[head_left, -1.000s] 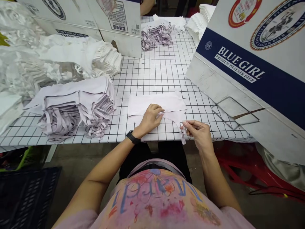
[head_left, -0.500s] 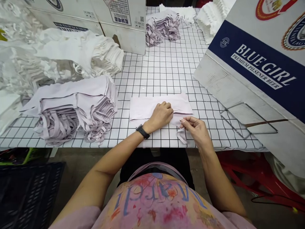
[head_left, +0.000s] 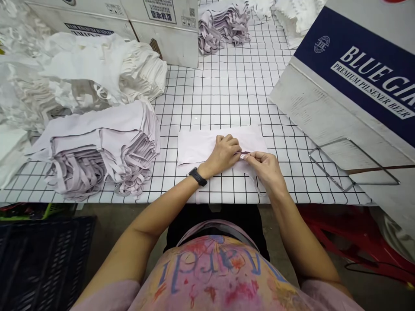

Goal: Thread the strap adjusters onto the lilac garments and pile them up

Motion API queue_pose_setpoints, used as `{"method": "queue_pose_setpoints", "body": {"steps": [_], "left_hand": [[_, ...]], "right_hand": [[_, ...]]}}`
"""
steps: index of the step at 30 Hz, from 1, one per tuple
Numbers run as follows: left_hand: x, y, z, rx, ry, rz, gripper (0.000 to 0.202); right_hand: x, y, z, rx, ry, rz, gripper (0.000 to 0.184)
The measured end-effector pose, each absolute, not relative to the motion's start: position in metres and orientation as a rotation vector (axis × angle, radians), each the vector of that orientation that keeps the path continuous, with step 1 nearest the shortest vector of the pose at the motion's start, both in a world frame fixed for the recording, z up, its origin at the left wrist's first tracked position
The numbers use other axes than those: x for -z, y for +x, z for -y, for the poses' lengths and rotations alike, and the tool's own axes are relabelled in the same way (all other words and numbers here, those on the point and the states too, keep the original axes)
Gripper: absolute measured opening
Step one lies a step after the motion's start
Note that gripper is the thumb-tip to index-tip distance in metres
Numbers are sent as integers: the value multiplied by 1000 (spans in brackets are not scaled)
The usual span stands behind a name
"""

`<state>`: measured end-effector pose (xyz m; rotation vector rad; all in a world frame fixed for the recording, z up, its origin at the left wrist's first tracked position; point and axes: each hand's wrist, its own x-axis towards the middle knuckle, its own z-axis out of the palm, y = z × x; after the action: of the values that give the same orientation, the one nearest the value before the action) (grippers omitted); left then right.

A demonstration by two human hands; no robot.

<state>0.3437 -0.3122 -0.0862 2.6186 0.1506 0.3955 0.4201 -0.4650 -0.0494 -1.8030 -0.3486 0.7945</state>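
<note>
A pale lilac garment [head_left: 194, 147] lies flat near the table's front edge, a thin strap [head_left: 258, 186] trailing from its right part. My left hand [head_left: 225, 152], with a black watch on the wrist, rests on the garment, its fingers curled and closed on the cloth. Close beside it, my right hand [head_left: 266, 169] pinches a small white label [head_left: 243, 156] at the garment's edge between thumb and finger. Part of the cloth between the hands is hidden by the fingers.
Left of my hands sits a stack of lilac garments [head_left: 94, 142], with white garments [head_left: 106, 65] piled behind. A carton [head_left: 168, 43] stands at the back left. On the right leans a large beer carton [head_left: 324, 95] by a wire frame [head_left: 353, 166]. More lilac garments [head_left: 223, 28] lie far back.
My right hand has moved slightly up and left, nearer my left hand, and a white label now shows in its fingers. My left hand has shifted a little right. The view has shifted slightly.
</note>
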Motion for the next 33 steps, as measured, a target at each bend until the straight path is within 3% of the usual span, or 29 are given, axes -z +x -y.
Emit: {"method": "queue_pose_setpoints", "body": {"steps": [9,33], "left_hand": [[92,345,313,-492,2735,42,19],[93,345,314,-428,2754,17,23]], "right_hand": [[54,431,455,-871,-1834,299,20],[55,433,451,-826,-1864,326,20]]}}
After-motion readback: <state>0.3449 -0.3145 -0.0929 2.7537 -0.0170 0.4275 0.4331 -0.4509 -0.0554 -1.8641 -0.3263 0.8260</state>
